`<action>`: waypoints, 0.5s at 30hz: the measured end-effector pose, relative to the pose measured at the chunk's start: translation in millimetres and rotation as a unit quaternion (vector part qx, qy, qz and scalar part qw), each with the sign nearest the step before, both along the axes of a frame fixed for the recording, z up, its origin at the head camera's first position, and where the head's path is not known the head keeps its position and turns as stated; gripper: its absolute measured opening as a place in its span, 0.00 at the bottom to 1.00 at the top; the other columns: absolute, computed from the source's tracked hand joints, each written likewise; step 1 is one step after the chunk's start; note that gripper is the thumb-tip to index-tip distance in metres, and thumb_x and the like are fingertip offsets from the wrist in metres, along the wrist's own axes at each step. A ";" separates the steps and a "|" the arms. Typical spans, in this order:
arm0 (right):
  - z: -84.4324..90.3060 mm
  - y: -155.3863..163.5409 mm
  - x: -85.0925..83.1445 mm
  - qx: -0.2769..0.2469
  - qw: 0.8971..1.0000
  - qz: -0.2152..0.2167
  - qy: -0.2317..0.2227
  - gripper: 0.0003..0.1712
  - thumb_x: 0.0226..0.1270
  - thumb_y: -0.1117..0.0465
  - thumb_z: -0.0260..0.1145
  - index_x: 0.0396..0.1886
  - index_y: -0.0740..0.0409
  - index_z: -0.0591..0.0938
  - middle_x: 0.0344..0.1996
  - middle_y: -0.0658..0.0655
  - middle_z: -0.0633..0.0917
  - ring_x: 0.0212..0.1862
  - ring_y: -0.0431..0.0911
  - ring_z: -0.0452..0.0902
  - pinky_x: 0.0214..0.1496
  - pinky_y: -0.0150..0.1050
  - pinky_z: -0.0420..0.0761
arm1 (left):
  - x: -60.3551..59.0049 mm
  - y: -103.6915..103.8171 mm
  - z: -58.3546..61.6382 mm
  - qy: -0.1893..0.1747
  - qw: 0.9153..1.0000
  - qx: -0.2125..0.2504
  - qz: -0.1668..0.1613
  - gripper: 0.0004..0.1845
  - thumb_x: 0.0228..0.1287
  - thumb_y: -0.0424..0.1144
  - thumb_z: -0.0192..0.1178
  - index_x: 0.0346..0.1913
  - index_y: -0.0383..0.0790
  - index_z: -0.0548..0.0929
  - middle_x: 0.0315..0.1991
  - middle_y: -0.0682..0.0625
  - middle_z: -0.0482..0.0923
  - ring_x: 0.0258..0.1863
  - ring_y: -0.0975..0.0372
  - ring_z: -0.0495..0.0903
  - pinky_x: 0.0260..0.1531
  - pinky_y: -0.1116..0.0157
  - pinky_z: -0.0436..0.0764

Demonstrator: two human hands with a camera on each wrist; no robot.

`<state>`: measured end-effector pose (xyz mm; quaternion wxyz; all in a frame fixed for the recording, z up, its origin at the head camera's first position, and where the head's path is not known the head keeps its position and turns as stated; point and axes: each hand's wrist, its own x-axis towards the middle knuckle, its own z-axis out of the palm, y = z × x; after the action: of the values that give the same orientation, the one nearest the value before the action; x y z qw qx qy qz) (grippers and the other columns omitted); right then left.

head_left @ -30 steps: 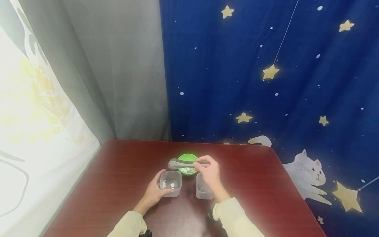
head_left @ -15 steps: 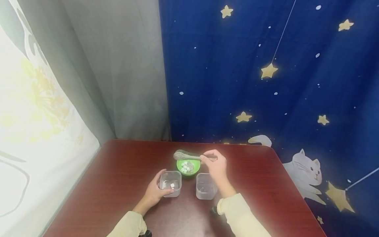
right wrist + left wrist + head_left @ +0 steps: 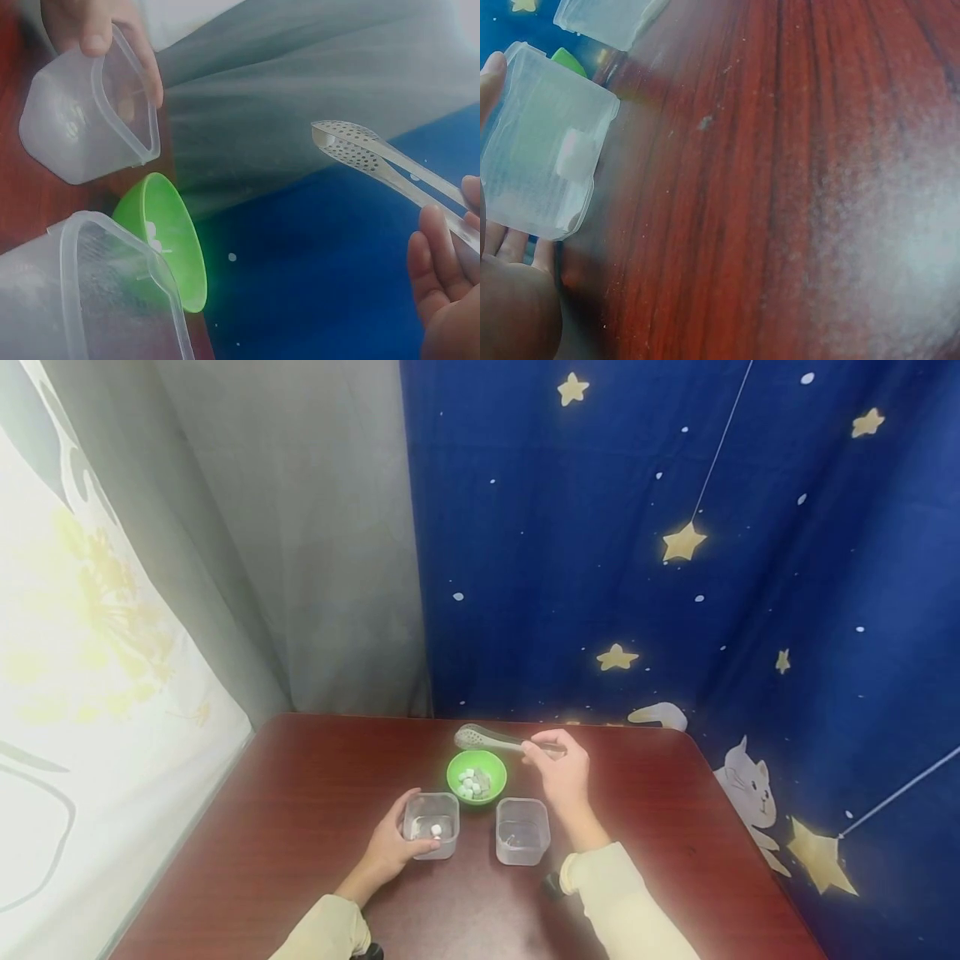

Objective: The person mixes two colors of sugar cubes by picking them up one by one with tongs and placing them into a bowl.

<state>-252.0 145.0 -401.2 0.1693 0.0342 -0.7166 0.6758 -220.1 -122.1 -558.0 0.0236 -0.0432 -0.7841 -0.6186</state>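
My left hand [image 3: 392,841] grips the left clear plastic box [image 3: 452,817], thumb on the near side and fingers round the far side. A small white cube [image 3: 437,831] lies inside it, also visible through the wall in the left wrist view. In my right hand [image 3: 564,773] are perforated metal tongs [image 3: 480,738], held level above the table beyond the green bowl. Something small and pale [image 3: 324,138] sits between the tong tips in the right wrist view. The green bowl [image 3: 498,766] holds several white cubes [image 3: 468,783] and greyish pieces [image 3: 483,780].
A second clear plastic box [image 3: 544,827] stands right of the first, with a small unclear mark or piece inside. All rest on a dark red wooden table [image 3: 330,777]. A grey curtain [image 3: 337,543] and a blue star-patterned curtain [image 3: 525,568] hang behind.
My right hand has moved right and away from me, carrying the tongs from over the bowl to beyond its far rim. The bowl's contents have come into view. My left hand stays put.
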 end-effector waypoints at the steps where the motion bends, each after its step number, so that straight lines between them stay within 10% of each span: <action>1: 0.8 0.6 0.1 0.004 1.000 -0.003 -0.001 0.10 0.56 0.71 0.72 0.35 0.73 0.81 0.28 0.62 0.86 0.28 0.55 0.85 0.35 0.49 0.84 | 1.7 0.5 4.2 -0.001 1.000 0.004 -0.002 0.52 0.36 0.29 0.80 0.70 0.36 0.65 0.56 0.33 0.74 0.47 0.42 0.77 0.44 0.49 0.80; 15: -27.2 17.5 -19.3 0.003 0.999 -0.033 -0.017 0.12 0.55 0.66 0.75 0.36 0.66 0.83 0.28 0.59 0.87 0.28 0.46 0.85 0.30 0.36 0.83 | 12.6 2.6 33.4 -0.011 1.000 -0.002 -0.019 0.50 0.39 0.29 0.79 0.70 0.31 0.64 0.57 0.29 0.72 0.49 0.38 0.75 0.46 0.45 0.78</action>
<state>-271.3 162.6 -428.4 0.1792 -0.0011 -0.7221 0.6682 -207.5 -119.5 -524.5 0.0036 -0.0513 -0.7848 -0.6176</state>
